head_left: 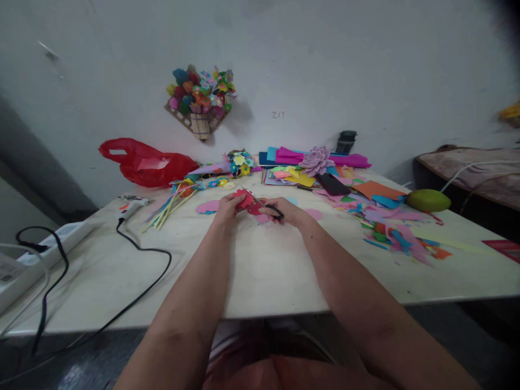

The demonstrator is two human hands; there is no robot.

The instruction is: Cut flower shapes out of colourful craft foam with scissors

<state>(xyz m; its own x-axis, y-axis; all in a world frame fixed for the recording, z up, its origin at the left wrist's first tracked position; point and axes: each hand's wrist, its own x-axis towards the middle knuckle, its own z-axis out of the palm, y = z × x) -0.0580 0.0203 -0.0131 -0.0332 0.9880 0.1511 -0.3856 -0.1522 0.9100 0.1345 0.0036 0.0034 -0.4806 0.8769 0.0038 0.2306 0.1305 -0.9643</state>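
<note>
My left hand (228,208) pinches a red paper piece (242,198) with a scalloped edge, above the middle of the white table (268,271). My right hand (287,211) is closed round the black handles of a pair of scissors (274,210). The scissor blades point up and left and reach the red piece. Another dark red piece (255,207) lies just under the blades. Pink scalloped pieces lie on both sides of my hands, one pink piece (208,207) to the left and another pink piece (314,214) to the right.
Left are a red plastic bag (152,165), coloured strips (168,206), a glue gun (134,206) with a black cord, and a power strip (60,241). Behind and right are foam sheets (296,157), a phone (333,184), paper scraps (400,238) and a green oval object (428,200).
</note>
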